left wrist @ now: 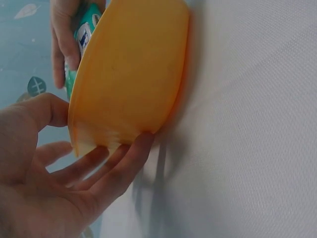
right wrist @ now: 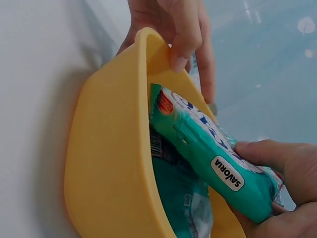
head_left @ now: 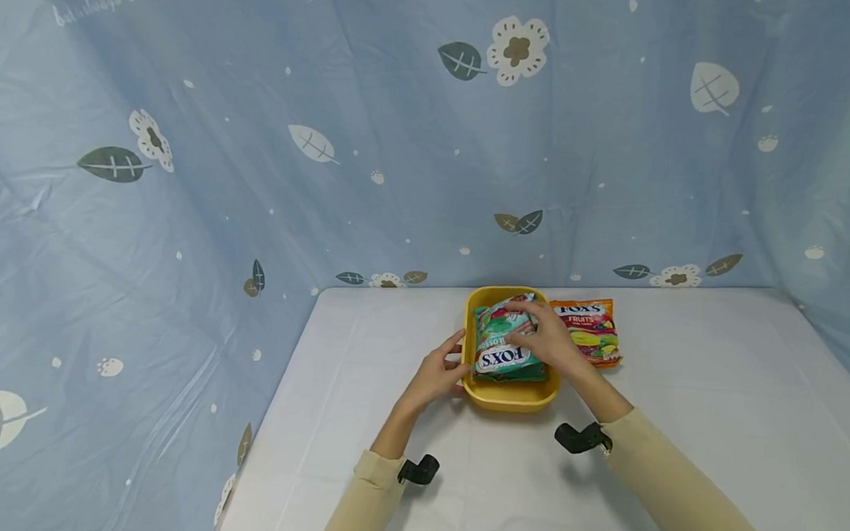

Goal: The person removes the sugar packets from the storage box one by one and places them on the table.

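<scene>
A yellow plastic tub (head_left: pixel 507 402) stands on the white table. My left hand (head_left: pixel 433 377) holds its left side, with the thumb at the rim and the other fingers spread against the outer wall in the left wrist view. My right hand (head_left: pixel 550 336) grips a green FOX'S candy bag (head_left: pixel 496 343) by its far end, thumb on the printed face. This bag tilts within the tub opening, marked SAVORIA along its side in the right wrist view. Below it lies another green bag (right wrist: pixel 181 193), partly hidden by the upper one.
Just right of the tub, an orange FOX'S fruits candy bag (head_left: pixel 592 333) lies on the table (head_left: pixel 710 380), partly behind my right hand. A blue curtain (head_left: pixel 404 134) with leaf and flower prints hangs along the back and left sides.
</scene>
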